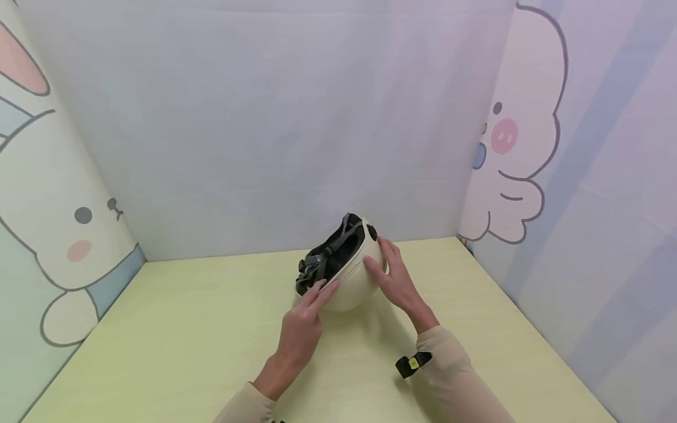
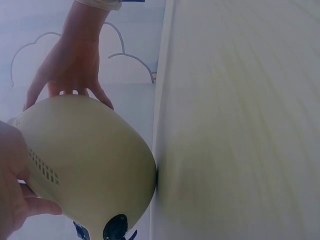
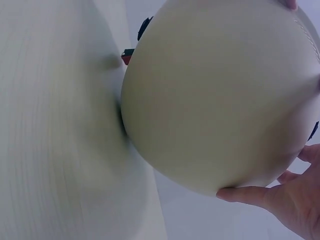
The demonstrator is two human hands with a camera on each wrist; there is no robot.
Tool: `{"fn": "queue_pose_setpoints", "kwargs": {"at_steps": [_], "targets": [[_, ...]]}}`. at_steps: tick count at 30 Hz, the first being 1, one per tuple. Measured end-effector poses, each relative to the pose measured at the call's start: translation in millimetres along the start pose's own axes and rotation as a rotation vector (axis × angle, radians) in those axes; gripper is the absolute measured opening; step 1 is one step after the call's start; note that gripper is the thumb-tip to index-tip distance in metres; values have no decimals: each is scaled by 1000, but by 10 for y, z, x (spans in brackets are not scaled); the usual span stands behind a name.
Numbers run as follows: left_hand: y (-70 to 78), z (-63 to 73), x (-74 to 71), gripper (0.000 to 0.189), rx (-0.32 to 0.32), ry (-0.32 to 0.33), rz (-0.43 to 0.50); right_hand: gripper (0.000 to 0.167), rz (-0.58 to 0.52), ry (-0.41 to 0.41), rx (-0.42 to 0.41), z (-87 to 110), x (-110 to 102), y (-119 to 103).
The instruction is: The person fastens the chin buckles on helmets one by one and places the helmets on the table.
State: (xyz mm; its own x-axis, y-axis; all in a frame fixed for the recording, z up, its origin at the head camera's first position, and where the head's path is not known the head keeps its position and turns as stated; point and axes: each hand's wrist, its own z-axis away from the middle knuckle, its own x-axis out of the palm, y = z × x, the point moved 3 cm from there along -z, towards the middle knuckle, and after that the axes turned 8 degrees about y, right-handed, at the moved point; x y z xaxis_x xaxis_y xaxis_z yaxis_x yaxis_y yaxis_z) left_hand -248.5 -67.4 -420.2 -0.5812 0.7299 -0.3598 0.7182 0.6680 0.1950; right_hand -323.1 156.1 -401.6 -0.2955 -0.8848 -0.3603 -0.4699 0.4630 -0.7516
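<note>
A cream helmet (image 1: pixel 351 288) is tilted on the table with its opening up and to the left, showing black padding and straps (image 1: pixel 322 258). My left hand (image 1: pixel 302 329) grips the near rim, its fingers along the edge; in the left wrist view that hand (image 2: pixel 15 185) lies by a row of small vents. On the right side my right hand (image 1: pixel 395 283) holds the shell, thumb on the near face and fingers behind. The right wrist view shows this right hand (image 3: pixel 295 195) at the smooth shell (image 3: pixel 215 100), whose underside meets the tabletop.
The pale yellow table (image 1: pixel 185 341) runs back to a plain light curtain (image 1: pixel 254 129). Side walls carry cartoon figures, a rabbit (image 1: pixel 47 217) on the left and a white animal (image 1: pixel 520 117) on the right. A black strap device (image 1: pixel 414 364) sits at my right wrist.
</note>
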Motion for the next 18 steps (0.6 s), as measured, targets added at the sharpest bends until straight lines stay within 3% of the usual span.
{"fn": "queue_pose_setpoints", "kwargs": {"at_steps": [13, 18], "targets": [[-20, -10, -13, 78, 18, 5, -3, 69, -45, 4, 18, 25, 59, 41], [-28, -17, -24, 70, -3, 10, 18, 70, -56, 9, 32, 28, 46, 56]]}}
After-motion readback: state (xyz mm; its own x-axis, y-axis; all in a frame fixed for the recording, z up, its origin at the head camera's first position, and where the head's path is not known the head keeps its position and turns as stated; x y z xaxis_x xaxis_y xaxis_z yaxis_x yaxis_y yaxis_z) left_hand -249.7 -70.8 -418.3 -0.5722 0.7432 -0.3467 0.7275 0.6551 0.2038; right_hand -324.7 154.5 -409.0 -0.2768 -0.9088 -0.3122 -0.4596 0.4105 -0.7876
